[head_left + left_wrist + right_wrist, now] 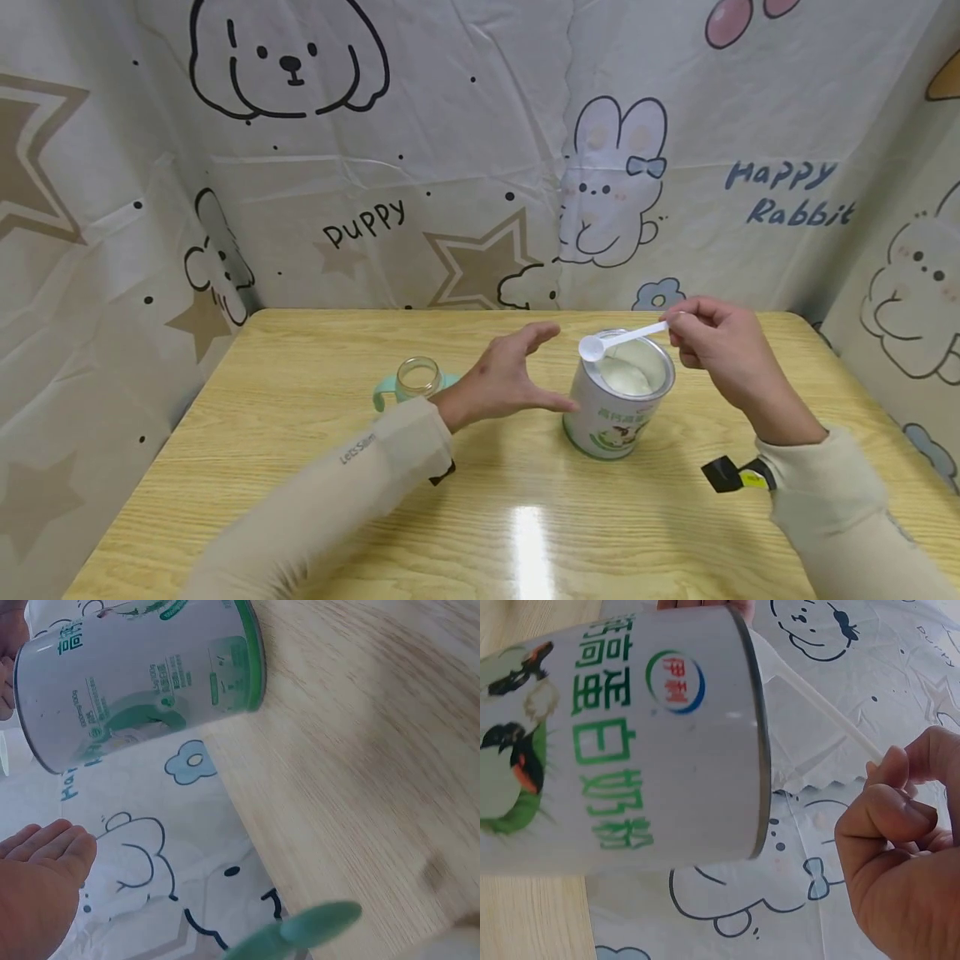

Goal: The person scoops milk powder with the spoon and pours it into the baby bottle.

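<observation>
My right hand (723,350) pinches the thin handle of a white measuring scoop (636,334). The scoop's round bowl is over the left part of the rim of an open milk powder can (611,421). Pale powder (624,379) shows inside the can, which stands upright, white with green print. My left hand (504,373) is to the can's left, fingers and thumb spread apart, the thumb tip right at the can's side. Nothing is in that hand. In the right wrist view the can (675,742) hides the scoop's bowl.
Behind my left wrist stands a lidless baby bottle (418,377) with mint-green handles, partly covered by the sleeve. Both stand on a wooden table (300,358). A printed cloth (465,150) hangs along the table's back edge and sides.
</observation>
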Available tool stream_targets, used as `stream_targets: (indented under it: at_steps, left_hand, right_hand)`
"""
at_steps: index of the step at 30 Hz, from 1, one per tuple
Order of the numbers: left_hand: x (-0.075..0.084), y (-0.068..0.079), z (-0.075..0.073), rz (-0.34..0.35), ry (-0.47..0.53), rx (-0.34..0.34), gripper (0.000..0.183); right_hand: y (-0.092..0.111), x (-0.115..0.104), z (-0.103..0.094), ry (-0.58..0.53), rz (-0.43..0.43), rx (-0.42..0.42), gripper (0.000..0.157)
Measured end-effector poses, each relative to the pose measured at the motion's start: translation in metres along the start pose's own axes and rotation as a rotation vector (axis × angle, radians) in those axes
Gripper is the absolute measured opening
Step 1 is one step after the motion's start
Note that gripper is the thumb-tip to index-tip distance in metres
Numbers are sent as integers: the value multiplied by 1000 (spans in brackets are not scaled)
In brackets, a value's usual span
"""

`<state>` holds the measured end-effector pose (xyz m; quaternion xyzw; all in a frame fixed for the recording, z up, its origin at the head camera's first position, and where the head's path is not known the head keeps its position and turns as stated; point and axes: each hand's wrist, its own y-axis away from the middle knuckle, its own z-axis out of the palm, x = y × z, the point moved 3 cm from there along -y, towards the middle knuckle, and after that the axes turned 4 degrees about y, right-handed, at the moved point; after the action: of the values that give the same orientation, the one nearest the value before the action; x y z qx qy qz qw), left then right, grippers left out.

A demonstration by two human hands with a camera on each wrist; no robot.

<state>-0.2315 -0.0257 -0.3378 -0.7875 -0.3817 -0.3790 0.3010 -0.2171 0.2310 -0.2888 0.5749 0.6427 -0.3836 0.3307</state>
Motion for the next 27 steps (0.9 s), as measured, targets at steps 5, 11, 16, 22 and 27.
stream_targets:
  at_steps: [5, 11, 16, 22, 27]
  left_hand:
    - [4, -5, 7, 11, -9, 4, 99]
    - [4, -11, 17, 15, 1, 10, 98]
    - [5, -15, 22, 12, 15, 7, 100]
    - [7, -19, 27, 33, 28, 2, 99]
    - [6, -23, 34, 79, 29, 5, 94]
  right_hand:
    - [3, 4, -7, -22, -7, 15, 19]
    - [5, 8, -13, -49, 1, 32, 17]
    - [7, 12, -17, -83, 8, 40, 18]
    - [7, 17, -17, -37, 1, 26, 17]
    - [7, 23, -13, 87, -9, 10, 32]
